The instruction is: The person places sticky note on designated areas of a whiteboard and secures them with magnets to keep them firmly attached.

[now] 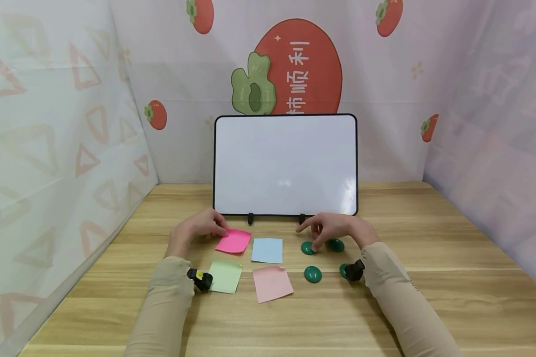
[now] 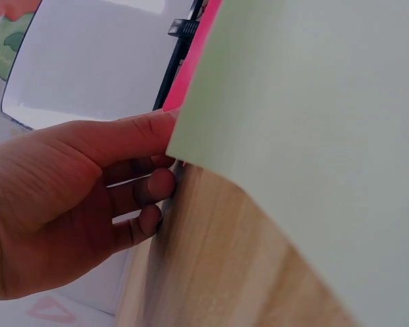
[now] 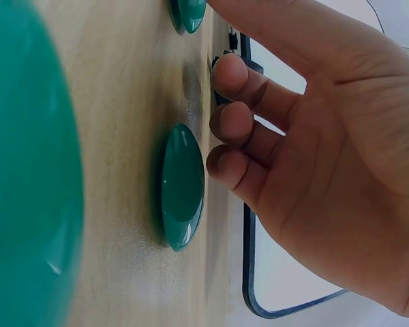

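Note:
My left hand pinches the upper left corner of a bright pink sticky note. In the left wrist view, the thumb lies by the pink edge, and a pale green sticky note hides part of the pink one. Over the right side, my right hand has its thumb at the edge of a green round magnet, its index finger stretched leftward. The other fingers are loosely bent in the right wrist view. Another green magnet sits just beneath that hand.
A whiteboard stands upright on small black feet behind both hands. Blue and light pink sticky notes lie mid-table. Two more green magnets lie nearer, one partly hidden by the right wrist camera. Cloth walls surround the wooden table.

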`<move>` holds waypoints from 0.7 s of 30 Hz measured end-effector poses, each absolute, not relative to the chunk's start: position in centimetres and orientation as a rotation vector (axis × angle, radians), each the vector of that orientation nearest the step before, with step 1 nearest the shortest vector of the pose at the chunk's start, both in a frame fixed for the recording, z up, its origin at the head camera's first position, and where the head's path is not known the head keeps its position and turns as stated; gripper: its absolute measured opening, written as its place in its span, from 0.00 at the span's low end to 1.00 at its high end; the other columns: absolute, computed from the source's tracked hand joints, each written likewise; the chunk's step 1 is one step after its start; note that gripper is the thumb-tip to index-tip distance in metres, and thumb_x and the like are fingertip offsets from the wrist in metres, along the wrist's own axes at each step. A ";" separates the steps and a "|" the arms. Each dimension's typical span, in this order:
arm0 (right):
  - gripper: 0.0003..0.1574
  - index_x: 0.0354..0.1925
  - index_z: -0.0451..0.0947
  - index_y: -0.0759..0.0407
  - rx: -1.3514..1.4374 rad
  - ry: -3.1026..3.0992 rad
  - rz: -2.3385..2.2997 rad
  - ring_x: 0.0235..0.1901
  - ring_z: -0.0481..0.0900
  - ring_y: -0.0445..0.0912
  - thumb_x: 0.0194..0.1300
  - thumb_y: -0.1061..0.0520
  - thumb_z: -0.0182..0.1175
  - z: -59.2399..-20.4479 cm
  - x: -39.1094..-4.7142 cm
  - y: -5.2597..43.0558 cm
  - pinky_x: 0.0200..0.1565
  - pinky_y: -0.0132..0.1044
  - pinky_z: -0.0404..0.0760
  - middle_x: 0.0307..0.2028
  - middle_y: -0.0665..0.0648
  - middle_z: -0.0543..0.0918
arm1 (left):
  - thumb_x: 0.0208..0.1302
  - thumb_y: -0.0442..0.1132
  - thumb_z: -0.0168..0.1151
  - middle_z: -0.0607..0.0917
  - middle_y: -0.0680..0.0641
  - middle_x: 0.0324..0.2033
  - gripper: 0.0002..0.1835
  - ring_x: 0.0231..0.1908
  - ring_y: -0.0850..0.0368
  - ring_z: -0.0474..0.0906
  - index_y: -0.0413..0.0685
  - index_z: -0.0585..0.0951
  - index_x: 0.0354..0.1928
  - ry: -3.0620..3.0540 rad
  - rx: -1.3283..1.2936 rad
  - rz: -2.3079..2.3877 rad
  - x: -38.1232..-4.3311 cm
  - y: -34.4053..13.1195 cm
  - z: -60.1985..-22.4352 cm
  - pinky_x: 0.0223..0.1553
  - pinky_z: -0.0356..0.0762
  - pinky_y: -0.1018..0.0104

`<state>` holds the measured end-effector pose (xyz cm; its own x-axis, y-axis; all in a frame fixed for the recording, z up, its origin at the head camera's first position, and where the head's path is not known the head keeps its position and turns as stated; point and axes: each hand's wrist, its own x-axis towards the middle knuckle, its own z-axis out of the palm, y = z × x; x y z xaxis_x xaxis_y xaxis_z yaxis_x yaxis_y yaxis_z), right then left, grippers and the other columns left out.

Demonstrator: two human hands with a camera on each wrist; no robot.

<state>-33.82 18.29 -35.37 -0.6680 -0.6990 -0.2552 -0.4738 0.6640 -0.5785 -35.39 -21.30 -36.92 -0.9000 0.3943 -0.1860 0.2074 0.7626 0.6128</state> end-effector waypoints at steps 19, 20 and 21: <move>0.35 0.61 0.78 0.45 -0.882 2.356 -0.641 0.31 0.68 0.44 0.55 0.56 0.75 -35.8 -33.9 18.1 0.36 0.35 0.68 0.25 0.48 0.73 | 0.68 0.41 0.63 0.76 0.52 0.22 0.09 0.24 0.60 0.69 0.44 0.86 0.35 2.650 0.479 0.874 -35.7 -21.5 -37.3 0.28 0.67 0.70; 0.35 0.62 0.78 0.45 -0.880 2.352 -0.638 0.31 0.68 0.44 0.55 0.56 0.74 -35.8 -33.9 18.1 0.36 0.34 0.68 0.25 0.48 0.73 | 0.68 0.42 0.63 0.77 0.52 0.22 0.09 0.25 0.60 0.69 0.44 0.86 0.34 2.651 0.483 0.874 -35.7 -21.5 -37.3 0.28 0.67 0.70; 0.35 0.62 0.78 0.45 -0.881 2.351 -0.634 0.30 0.68 0.44 0.55 0.57 0.74 -35.8 -33.9 18.1 0.35 0.34 0.68 0.25 0.48 0.73 | 0.68 0.42 0.63 0.77 0.51 0.22 0.10 0.25 0.59 0.69 0.44 0.86 0.34 2.651 0.489 0.872 -35.8 -21.6 -37.3 0.28 0.67 0.70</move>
